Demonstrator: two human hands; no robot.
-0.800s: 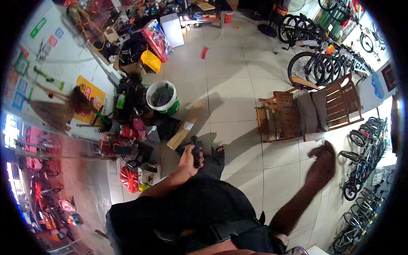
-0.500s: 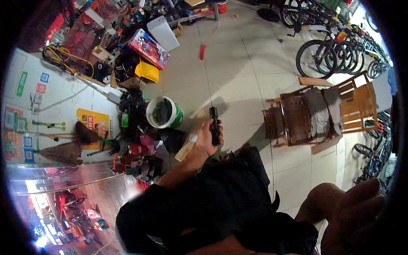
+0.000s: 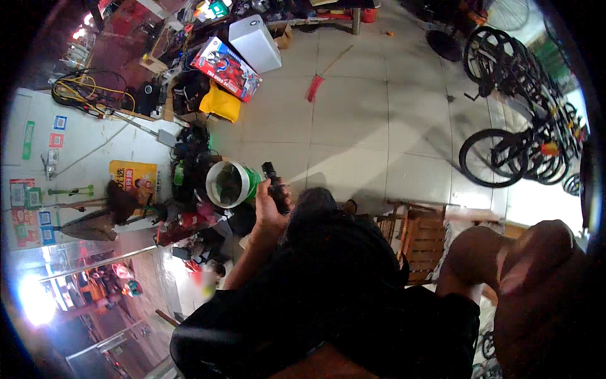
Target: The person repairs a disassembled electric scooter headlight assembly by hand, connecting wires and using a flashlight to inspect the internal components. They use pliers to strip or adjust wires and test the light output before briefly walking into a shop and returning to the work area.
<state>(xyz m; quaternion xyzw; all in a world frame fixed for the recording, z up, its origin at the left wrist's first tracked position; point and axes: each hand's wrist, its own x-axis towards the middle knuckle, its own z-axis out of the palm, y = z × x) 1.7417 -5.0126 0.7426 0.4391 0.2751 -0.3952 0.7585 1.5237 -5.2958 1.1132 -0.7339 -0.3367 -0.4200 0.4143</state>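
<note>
My left hand (image 3: 267,211) is closed round a black flashlight (image 3: 269,170), with the fingers wrapped over its body. It is held in front of my dark shirt, just right of a white-and-green bucket (image 3: 213,184) with dark contents. A bright wedge of light lies on the tiles to the right of it. My right arm (image 3: 483,256) is bent at the lower right, close to the camera. Its hand does not show.
A wooden chair (image 3: 424,246) stands right of my body, partly hidden. Bicycles (image 3: 495,158) line the right side. A red broom or dustpan (image 3: 314,88) lies ahead on the tiles. A toy box (image 3: 227,68), a white box (image 3: 255,44) and a yellow bag (image 3: 219,104) sit at the left.
My view has turned toward the right. The left hand with the flashlight now appears further left, nearer the bucket, and the flashlight is tilted. The chair has slid lower, partly behind my body and arm.
</note>
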